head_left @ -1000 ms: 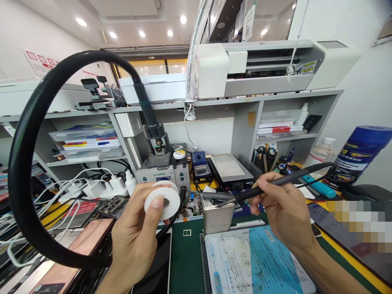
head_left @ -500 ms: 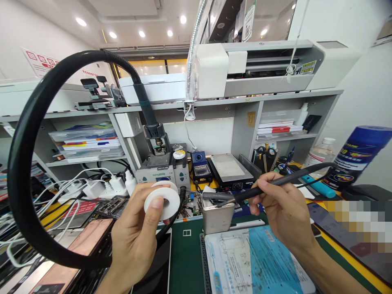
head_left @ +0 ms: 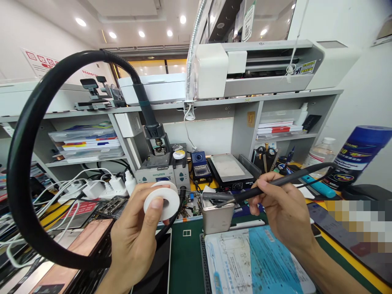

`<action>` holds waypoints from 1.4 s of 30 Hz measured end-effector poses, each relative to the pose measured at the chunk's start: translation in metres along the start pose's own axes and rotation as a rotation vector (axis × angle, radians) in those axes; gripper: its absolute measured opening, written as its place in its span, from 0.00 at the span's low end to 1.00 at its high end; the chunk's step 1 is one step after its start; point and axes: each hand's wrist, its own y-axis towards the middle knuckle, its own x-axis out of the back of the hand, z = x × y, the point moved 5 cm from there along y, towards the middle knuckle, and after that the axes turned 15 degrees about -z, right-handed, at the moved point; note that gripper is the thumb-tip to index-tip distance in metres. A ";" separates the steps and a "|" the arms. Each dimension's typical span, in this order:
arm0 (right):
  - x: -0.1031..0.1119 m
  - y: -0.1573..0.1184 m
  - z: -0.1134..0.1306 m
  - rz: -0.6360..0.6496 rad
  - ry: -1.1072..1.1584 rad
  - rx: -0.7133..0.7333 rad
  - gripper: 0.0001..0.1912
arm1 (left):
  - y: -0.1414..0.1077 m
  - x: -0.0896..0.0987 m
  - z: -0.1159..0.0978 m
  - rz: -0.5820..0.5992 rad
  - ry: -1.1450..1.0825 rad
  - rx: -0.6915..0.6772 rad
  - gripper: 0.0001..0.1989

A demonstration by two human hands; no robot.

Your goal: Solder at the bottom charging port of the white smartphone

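Black slender soldering iron aimed left, white round plastic spool facing you

Your right hand grips the iron along its dark handle, thumb on top. Its long axis runs aslant: the tip end lies to the left and lower, while the rear rises to the right, where a thin black cord bends back beneath it near the large blue spray can. You have the bare tip directed left and slightly down, above the small silvery metal box; whether it touches, you cannot tell. The handle looks matt and smooth, the tip thin and metallic.

Your left hand pinches the spool, thumb against the front disc near its dark centre hole. That flat disc is turned toward you, with the second disc partly showing behind. Both things are held above the green mat, well apart from each other.
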 end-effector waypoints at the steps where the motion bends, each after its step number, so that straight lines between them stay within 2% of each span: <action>1: 0.000 0.000 0.000 0.000 0.001 0.002 0.11 | 0.000 0.000 0.001 -0.004 -0.001 0.001 0.11; 15: -0.001 -0.001 0.000 -0.003 -0.001 -0.016 0.11 | -0.003 -0.003 -0.004 -0.045 -0.012 0.052 0.10; 28: 0.002 0.002 -0.001 -0.037 -0.003 0.004 0.12 | -0.001 0.000 0.001 -0.029 -0.051 -0.017 0.10; 34: 0.002 0.003 0.000 -0.036 -0.006 -0.002 0.12 | -0.005 -0.003 0.000 -0.068 -0.043 0.036 0.10; 37: 0.002 0.003 0.000 -0.030 -0.007 -0.007 0.12 | -0.005 -0.003 0.002 -0.053 -0.062 0.047 0.10; 42: 0.001 0.002 -0.001 -0.021 0.001 -0.012 0.11 | -0.003 -0.002 0.005 -0.002 -0.028 -0.027 0.11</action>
